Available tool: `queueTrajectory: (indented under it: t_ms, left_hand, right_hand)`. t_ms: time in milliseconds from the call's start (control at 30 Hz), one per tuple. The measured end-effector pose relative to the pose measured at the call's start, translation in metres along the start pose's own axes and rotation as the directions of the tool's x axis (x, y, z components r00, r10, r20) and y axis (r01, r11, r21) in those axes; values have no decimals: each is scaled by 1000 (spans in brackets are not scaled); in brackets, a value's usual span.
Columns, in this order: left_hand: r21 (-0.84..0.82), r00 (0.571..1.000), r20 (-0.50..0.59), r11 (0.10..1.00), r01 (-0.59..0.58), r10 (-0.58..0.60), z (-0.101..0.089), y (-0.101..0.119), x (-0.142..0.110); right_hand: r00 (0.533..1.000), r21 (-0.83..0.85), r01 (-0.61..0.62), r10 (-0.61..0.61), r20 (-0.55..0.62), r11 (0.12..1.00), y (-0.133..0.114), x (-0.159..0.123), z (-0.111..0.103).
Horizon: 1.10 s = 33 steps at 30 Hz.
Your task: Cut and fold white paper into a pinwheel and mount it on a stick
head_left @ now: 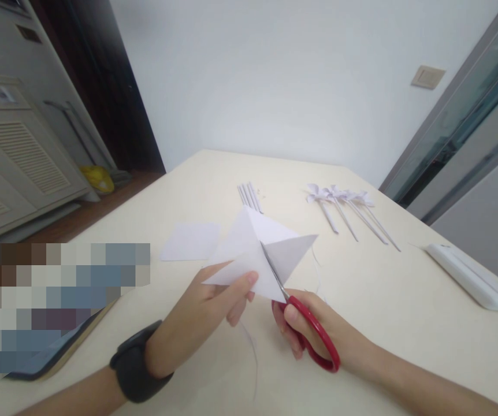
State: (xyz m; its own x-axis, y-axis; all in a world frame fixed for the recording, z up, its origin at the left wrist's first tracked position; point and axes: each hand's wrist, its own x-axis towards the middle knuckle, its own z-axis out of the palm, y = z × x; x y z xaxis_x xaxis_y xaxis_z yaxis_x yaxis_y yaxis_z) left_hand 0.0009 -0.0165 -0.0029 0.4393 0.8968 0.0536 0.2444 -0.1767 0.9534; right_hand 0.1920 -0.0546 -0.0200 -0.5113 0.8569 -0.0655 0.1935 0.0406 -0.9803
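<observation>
My left hand [227, 292] pinches a white sheet of paper [270, 228] between thumb and fingers, above the table. Slits divide the sheet into pointed flaps, one of them lifted at the right. In my right hand [303, 320] is a pair of red-handled scissors [320, 341]. Their blades lie in a slit running toward the sheet's middle, close to my left thumb. A loose white square of paper [190, 241] lies on the table to the left. Thin paper strips [253, 352] lie below and to the right of the held sheet.
Beyond the sheet lie several rolled paper sticks [250, 196]. Several paper pinwheels [346, 199] on sticks rest at the back right. A white elongated case [474, 277] sits near the table's right edge. A pixelated area covers the left front, over a dark-edged flat object [73, 341].
</observation>
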Motion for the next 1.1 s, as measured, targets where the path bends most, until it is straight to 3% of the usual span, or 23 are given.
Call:
queueTrajectory:
  t_ms: [200,367,467,600,733,800,933,1100]
  left_hand:
    - [-181,970,-241,980,-86,41,-8,3,8]
    - [-158,954,-295,982,-102,52,-9,3,8]
    - [-10,967,-242,996,-91,86,-6,5,4]
    - [222,989,-81,969,-105,126,-2,8,1]
    - [289,992,-15,950,-118,128,-2,5,0]
    - [331,991,-14,936,-122,135,-2,4,0]
    - [411,989,27,901,-141,142,-1,9,-2]
    - [398,992,97,911,-113,81,2,17,-3]
  right_hand:
    - [995,37,-80,77,70,996,3,0,-4]
    - [991,66,-106,111,-80,992,0,4,-11]
    - [972,123,-27,55,-227,992,-7,4,-16]
    - [927,94,13,23,-375,996,-10,4,-23]
    - [937,-149,-60,5,-349,987,-1,8,-43]
    - [937,-418,-118,-38,-347,901,5,10,-56]
    - [909,-545,-169,-85,-409,822,17,13,-76]
    - [933,-609,-143,-98,-345,780,25,14,-73]
